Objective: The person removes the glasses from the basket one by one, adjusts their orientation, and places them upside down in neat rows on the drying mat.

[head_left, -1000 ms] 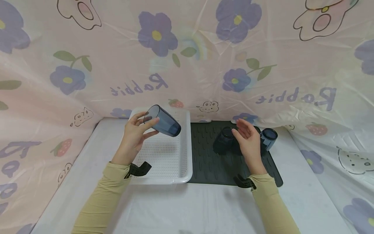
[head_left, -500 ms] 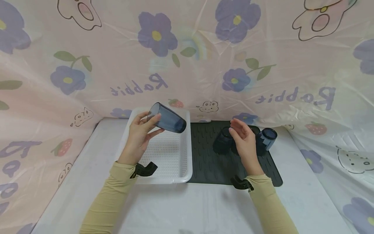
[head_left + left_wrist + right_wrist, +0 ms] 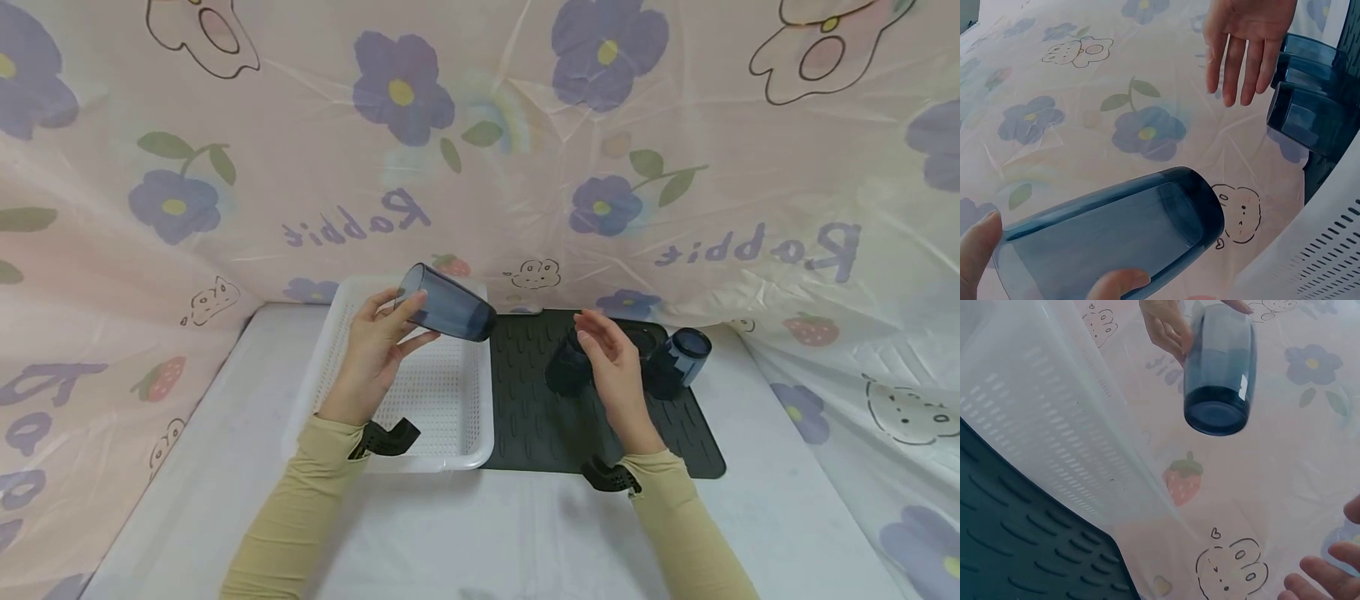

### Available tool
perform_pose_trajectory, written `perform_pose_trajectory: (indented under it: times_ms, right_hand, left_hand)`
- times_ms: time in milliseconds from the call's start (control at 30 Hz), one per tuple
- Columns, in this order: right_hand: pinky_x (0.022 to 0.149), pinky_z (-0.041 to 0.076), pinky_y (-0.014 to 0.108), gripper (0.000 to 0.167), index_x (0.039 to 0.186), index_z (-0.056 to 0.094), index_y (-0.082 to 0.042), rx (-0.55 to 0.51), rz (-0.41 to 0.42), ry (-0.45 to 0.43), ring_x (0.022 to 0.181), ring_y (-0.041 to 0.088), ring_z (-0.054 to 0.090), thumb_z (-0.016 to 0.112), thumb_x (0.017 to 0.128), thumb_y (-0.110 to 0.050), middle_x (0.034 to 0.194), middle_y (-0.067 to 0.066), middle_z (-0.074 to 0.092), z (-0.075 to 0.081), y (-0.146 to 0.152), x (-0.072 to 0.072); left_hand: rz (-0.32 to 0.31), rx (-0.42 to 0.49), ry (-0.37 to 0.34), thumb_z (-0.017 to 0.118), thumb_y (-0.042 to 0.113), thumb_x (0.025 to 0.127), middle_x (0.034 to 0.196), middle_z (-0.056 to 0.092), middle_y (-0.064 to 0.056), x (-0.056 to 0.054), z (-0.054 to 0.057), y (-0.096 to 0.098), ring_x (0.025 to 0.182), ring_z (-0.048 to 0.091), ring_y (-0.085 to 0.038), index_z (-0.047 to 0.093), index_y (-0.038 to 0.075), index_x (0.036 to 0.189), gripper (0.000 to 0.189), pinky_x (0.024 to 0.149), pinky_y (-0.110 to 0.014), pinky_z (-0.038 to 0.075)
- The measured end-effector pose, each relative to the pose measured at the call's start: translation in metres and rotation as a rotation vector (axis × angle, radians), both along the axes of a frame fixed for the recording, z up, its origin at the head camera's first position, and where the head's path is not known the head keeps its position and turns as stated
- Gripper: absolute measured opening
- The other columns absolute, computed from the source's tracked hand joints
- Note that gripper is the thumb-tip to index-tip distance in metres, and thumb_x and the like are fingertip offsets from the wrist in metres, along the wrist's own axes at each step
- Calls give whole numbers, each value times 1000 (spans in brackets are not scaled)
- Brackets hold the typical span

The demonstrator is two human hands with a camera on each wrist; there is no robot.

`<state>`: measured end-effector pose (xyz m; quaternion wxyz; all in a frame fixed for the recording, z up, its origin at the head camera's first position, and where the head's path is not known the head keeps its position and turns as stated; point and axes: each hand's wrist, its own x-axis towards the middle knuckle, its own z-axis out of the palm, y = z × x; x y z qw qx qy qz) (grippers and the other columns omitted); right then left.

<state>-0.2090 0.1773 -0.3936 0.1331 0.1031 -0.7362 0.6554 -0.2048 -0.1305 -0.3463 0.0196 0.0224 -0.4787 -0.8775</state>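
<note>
My left hand (image 3: 371, 358) grips a clear blue glass tumbler (image 3: 453, 310) near its rim, thumb on one side and fingers on the other. The tumbler is tilted, its thick dark base pointing right, above the right wall of the white perforated basket (image 3: 450, 463). In the right wrist view the same tumbler (image 3: 1219, 375) shows nothing inside. My right hand (image 3: 618, 375) hovers over the dark ridged mat (image 3: 525, 408), fingers extended, holding nothing. Beside it on the mat stand dark blue glasses, one to the left (image 3: 566, 368) and one to the right (image 3: 681, 360), apparently bottom up.
Basket and mat lie side by side on a white-covered table (image 3: 525, 533). A patterned sheet (image 3: 480, 183) with flowers and rabbits rises behind them and at both sides. In the left wrist view, glasses (image 3: 1313, 119) stand close together beside the basket.
My left hand has carried the tumbler rightward, from over the basket to its right edge. The right hand has drifted left, uncovering more of the glass on the right.
</note>
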Motion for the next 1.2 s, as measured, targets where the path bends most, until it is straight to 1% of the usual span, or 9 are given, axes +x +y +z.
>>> perform_pose_trajectory:
  times_ms: [267,367,600,800,933,1000,1200]
  right_hand:
    - [103,40,27,38,137,49,-4,-40,39,-14,123,23,48,51,101,-17,135,14,52,0,-8,0]
    - [104,41,27,37,136,49,-4,-58,57,-24,123,24,48,50,102,-17,134,15,52,0,-12,0]
    - [106,39,36,37,135,49,-3,-91,118,-70,123,26,49,50,102,-20,133,15,53,-3,-23,-2]
    - [106,39,42,40,136,46,1,-141,167,-89,124,27,49,50,102,-20,133,18,52,-5,-30,-3]
    - [106,40,40,43,138,45,1,-169,195,-112,125,27,49,49,102,-22,133,19,51,-5,-32,-5]
    - [106,39,39,44,140,42,1,-181,211,-137,126,28,48,47,103,-22,134,20,50,-2,-34,-4]
    - [106,39,39,45,142,40,0,-235,242,-209,126,29,48,46,104,-23,136,20,48,-3,-38,-5]
  left_hand:
    - [9,35,-35,75,13,84,108,48,-13,-1,-2,8,88,60,-23,38,6,134,62,85,-45,54]
    - [9,46,-41,76,12,84,109,48,-14,-1,-2,11,89,59,-23,38,6,134,63,85,-45,55]
    - [-31,58,-35,74,15,85,116,46,-14,1,-6,18,95,57,-25,36,7,135,63,88,-44,53]
    - [-53,76,-36,75,16,85,123,44,-17,1,-8,24,106,56,-31,36,7,135,63,88,-45,53]
    - [-60,94,-35,74,14,86,125,43,-19,1,-9,28,108,55,-33,36,6,133,61,87,-45,54]
    - [-67,99,-33,73,12,86,125,43,-19,1,-10,29,109,55,-33,37,6,133,60,87,-46,54]
    - [-75,114,-33,71,9,87,126,44,-18,0,-13,34,112,54,-34,37,5,133,57,87,-47,53]
